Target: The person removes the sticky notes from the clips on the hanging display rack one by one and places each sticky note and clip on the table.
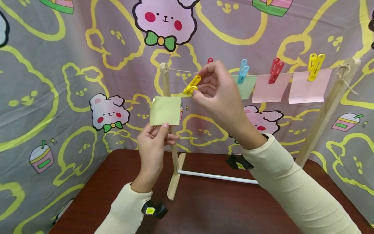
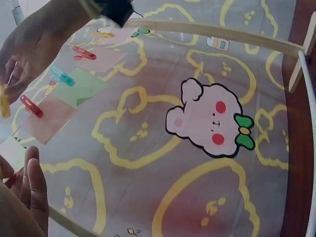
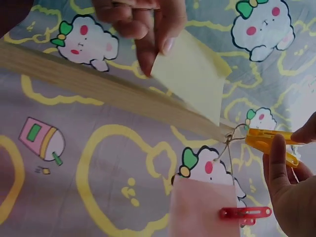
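A yellow paper square point(image 1: 165, 110) is pinched at its lower edge by my left hand point(image 1: 152, 143), in front of the left wooden post. My right hand point(image 1: 219, 94) holds a yellow clothespin point(image 1: 193, 85) between thumb and fingers, just above and right of the paper, not touching it. In the right wrist view the yellow paper point(image 3: 195, 76) hangs from the left hand point(image 3: 148, 24), and the yellow clothespin point(image 3: 269, 140) is in the right hand point(image 3: 291, 182) near the knotted string. The left wrist view shows both hands at its left edge.
Along the string, a blue clothespin point(image 1: 243, 71) holds green paper point(image 1: 246, 87); a red one point(image 1: 276, 70) and a yellow one point(image 1: 316, 67) hold pink papers. Another red clothespin point(image 1: 210, 60) is partly behind the right hand. A white rod point(image 1: 217, 177) joins the stand's base.
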`<state>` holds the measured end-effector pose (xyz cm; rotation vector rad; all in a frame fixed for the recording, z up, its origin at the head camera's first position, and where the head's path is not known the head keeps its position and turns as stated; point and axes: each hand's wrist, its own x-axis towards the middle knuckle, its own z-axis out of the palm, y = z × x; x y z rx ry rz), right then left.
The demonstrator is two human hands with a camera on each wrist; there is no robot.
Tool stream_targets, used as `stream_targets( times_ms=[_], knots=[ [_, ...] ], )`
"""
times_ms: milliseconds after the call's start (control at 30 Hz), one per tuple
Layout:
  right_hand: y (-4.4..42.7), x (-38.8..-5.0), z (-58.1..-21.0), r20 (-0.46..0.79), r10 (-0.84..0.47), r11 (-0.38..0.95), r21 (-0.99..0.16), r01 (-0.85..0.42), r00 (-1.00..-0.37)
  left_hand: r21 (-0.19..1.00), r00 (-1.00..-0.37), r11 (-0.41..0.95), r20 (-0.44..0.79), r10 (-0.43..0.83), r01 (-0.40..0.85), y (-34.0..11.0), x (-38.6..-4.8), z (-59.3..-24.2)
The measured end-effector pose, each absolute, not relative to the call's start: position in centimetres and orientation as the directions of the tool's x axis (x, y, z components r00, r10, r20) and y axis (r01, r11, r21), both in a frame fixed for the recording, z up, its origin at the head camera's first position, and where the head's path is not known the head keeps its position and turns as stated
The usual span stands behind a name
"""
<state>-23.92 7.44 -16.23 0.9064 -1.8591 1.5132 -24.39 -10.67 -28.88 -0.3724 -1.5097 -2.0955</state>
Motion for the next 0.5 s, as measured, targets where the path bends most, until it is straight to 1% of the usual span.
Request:
stream_targets(
  times_ms=[233, 500],
  knots=[
    [9.8, -23.1, -18.2, 0.756, -0.143, 0.193, -0.611, -0.768, -0.638, 0.817, -0.830, -0.188, 0.496, -0.256, 0.546, -11.9, -24.2, -30.1],
    [12.9, -22.2, -21.1, 0.709, -0.144, 0.274, -0.641, -0.716, -0.690, 0.869, -0.856, -0.084, 0.456, -0.243, 0.487, -14.4, -23.6, -31.9]
  ],
)
